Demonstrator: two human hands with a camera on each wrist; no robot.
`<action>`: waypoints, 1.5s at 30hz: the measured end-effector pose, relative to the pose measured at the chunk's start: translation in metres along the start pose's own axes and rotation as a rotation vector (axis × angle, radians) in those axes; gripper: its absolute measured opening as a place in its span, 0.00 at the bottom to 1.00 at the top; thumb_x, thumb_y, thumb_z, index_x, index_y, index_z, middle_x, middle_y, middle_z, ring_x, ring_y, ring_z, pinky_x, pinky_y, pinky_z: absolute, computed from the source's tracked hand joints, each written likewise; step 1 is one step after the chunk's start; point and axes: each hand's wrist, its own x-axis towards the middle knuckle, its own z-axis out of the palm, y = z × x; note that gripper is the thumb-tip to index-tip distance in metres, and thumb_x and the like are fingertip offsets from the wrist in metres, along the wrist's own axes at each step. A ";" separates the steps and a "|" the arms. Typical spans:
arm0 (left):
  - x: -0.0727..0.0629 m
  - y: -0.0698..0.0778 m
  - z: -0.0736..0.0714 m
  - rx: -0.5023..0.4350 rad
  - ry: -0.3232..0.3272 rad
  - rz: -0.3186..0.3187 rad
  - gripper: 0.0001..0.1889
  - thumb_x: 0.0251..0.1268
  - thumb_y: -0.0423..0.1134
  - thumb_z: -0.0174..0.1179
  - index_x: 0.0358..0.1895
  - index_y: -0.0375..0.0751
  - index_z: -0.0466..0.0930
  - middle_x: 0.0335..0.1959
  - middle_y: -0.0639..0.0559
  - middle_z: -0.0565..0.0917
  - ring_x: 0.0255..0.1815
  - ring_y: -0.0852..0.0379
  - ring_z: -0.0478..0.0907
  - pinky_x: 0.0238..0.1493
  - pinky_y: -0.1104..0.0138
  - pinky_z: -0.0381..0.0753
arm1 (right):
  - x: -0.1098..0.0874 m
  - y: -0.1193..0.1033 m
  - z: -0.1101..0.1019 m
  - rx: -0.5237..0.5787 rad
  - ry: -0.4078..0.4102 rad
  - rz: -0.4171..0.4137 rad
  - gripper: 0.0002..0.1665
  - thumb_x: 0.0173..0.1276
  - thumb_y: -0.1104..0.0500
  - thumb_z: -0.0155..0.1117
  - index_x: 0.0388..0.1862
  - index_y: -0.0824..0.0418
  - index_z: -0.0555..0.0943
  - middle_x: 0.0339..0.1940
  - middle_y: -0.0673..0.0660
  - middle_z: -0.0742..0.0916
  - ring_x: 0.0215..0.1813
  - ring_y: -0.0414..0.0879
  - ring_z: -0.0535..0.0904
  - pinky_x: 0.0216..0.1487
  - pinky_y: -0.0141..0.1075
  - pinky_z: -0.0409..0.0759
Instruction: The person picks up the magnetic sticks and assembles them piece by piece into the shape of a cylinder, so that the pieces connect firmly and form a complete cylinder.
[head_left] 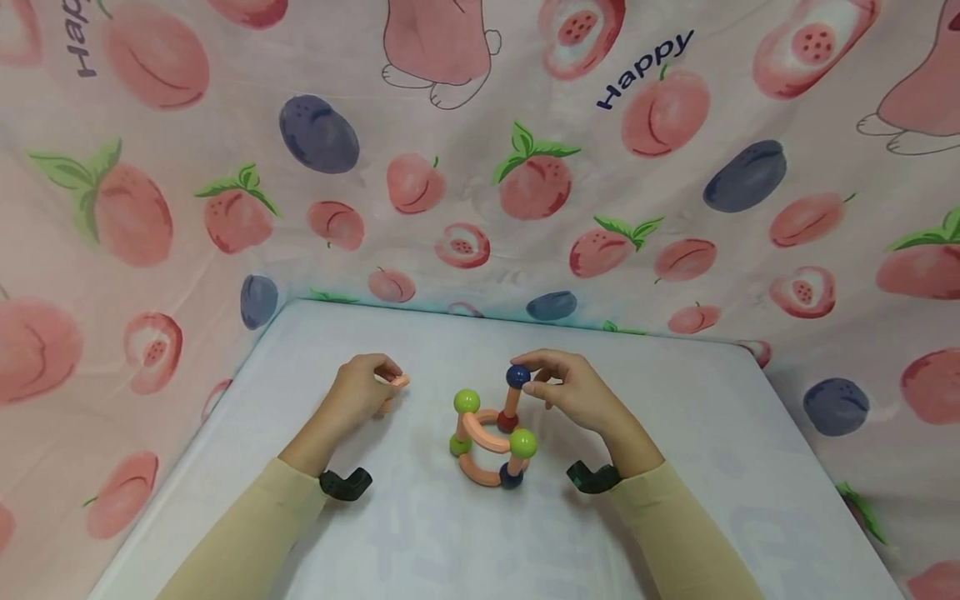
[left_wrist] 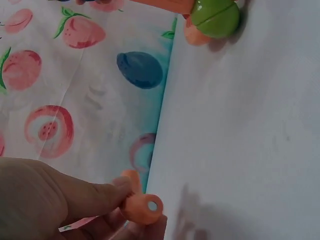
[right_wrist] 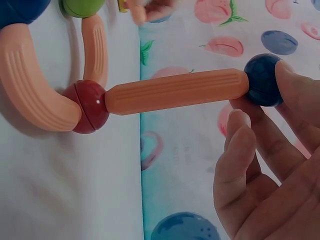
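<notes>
A toy frame of orange rods and coloured balls stands on the white table in the head view. Curved rods (head_left: 478,476) form its lower ring, joining a red ball (right_wrist: 91,106), a lower green ball and a lower blue ball (head_left: 512,476). Another curved rod (head_left: 486,437) links two raised green balls (head_left: 467,402). My right hand (head_left: 573,392) pinches the dark blue ball (right_wrist: 264,80) atop a straight orange rod (right_wrist: 177,92), which rises from the red ball. Left of the frame, my left hand (head_left: 362,387) pinches an orange rod (left_wrist: 142,209), seen nearly end-on in the left wrist view.
The table (head_left: 420,542) has a pale cover. Behind it and at both sides hangs a fruit-printed cloth (head_left: 450,183). Black bands sit on both wrists, each with a dark camera mount (head_left: 347,484) jutting inward.
</notes>
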 end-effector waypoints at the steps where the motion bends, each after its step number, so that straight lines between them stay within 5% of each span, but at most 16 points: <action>1: 0.001 0.004 0.000 -0.037 -0.014 -0.002 0.10 0.73 0.40 0.71 0.51 0.41 0.86 0.42 0.43 0.89 0.25 0.56 0.84 0.29 0.66 0.80 | 0.000 0.000 0.000 0.000 0.001 0.002 0.21 0.76 0.62 0.70 0.66 0.56 0.85 0.55 0.58 0.91 0.47 0.54 0.82 0.39 0.38 0.87; 10: 0.013 0.044 0.005 -0.214 -0.103 0.033 0.14 0.72 0.43 0.73 0.55 0.42 0.89 0.43 0.42 0.91 0.30 0.58 0.85 0.43 0.61 0.83 | 0.002 -0.001 0.001 -0.016 -0.003 0.009 0.20 0.77 0.60 0.70 0.65 0.50 0.86 0.54 0.54 0.91 0.47 0.53 0.83 0.39 0.39 0.87; 22: 0.006 0.092 0.017 -0.343 -0.175 -0.002 0.13 0.71 0.39 0.73 0.55 0.43 0.91 0.52 0.45 0.91 0.47 0.47 0.89 0.46 0.66 0.87 | 0.005 -0.002 0.004 -0.018 0.006 0.019 0.20 0.77 0.59 0.71 0.66 0.52 0.86 0.54 0.57 0.91 0.47 0.53 0.82 0.39 0.39 0.86; 31: 0.000 0.104 0.027 -0.402 -0.244 0.046 0.10 0.71 0.35 0.72 0.52 0.41 0.93 0.51 0.45 0.92 0.46 0.50 0.88 0.48 0.63 0.89 | 0.006 -0.003 0.004 -0.019 0.004 0.022 0.21 0.77 0.58 0.70 0.67 0.55 0.86 0.55 0.57 0.91 0.46 0.53 0.83 0.39 0.42 0.87; 45: -0.008 0.108 0.036 -0.448 -0.243 0.010 0.10 0.69 0.38 0.74 0.50 0.41 0.92 0.48 0.46 0.91 0.40 0.57 0.86 0.47 0.66 0.88 | 0.005 -0.002 0.004 -0.014 -0.001 0.026 0.23 0.78 0.58 0.69 0.69 0.58 0.84 0.57 0.57 0.90 0.47 0.54 0.83 0.39 0.39 0.87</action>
